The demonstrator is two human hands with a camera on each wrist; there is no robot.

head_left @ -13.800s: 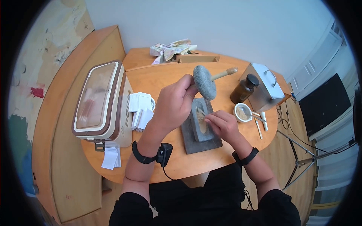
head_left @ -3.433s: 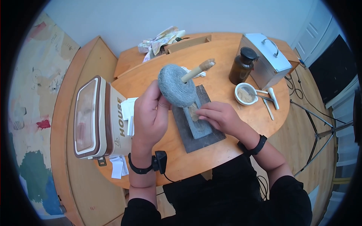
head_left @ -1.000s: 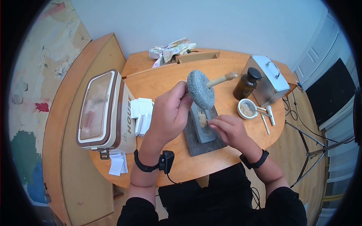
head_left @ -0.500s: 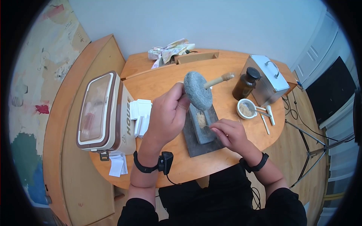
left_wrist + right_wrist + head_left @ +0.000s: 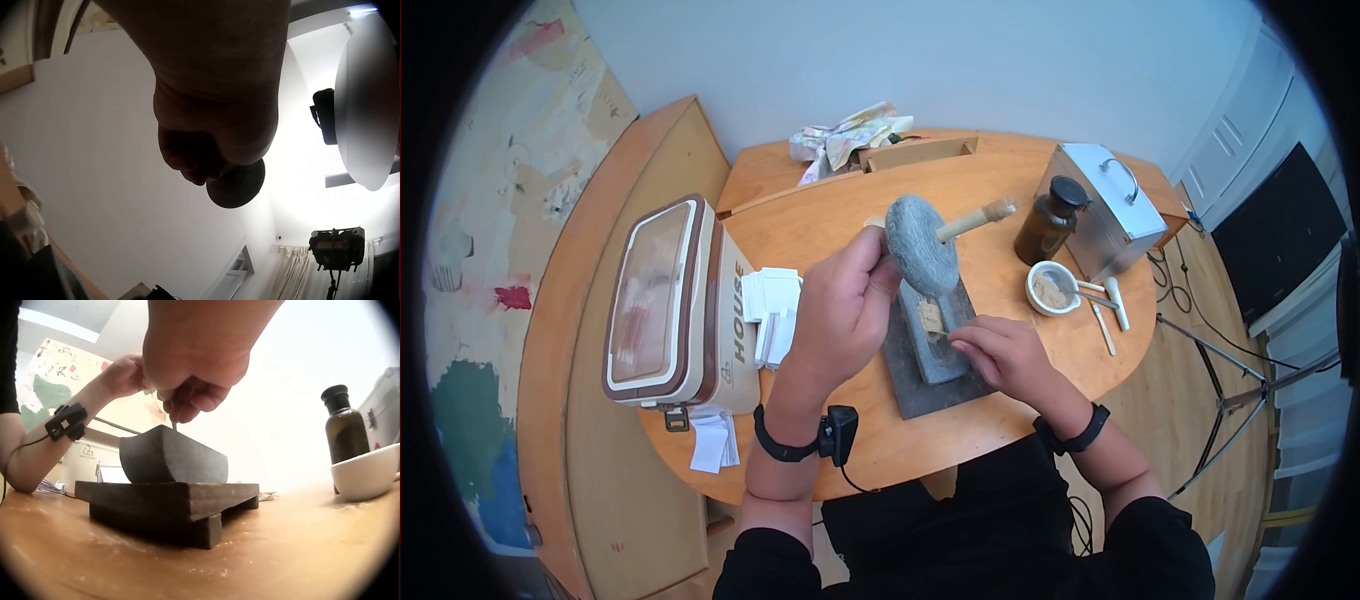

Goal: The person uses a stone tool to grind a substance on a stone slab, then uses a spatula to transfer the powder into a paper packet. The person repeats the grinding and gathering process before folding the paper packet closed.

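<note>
My left hand [image 5: 850,310] grips one end of the wooden axle of a grey stone grinding wheel [image 5: 920,245], holding it raised and tilted over the far end of a stone trough [image 5: 948,368]. The axle's other end [image 5: 980,219] points up to the right. Pale tan powder [image 5: 930,318] lies in the trough's hollow. My right hand [image 5: 1005,355] pinches a thin metal tool, its tip down at the powder; the right wrist view shows its slim shaft [image 5: 174,427] beneath my fingers. What kind of tool it is I cannot tell. A dark footed board [image 5: 219,495] supports the trough.
To the right stand a white bowl [image 5: 1060,311] of powder, a white pestle [image 5: 1118,306], a flat white stick [image 5: 1104,330], a brown bottle [image 5: 1050,222] and a metal case [image 5: 1108,215]. White papers [image 5: 776,300] and a cream carry case [image 5: 735,345] stand left.
Over the last second the wheel has shifted slightly left in view, and the right hand has moved a little left with its tool. Since 3.4 s ago the head view has turned and the wheel stands more edge-on.
</note>
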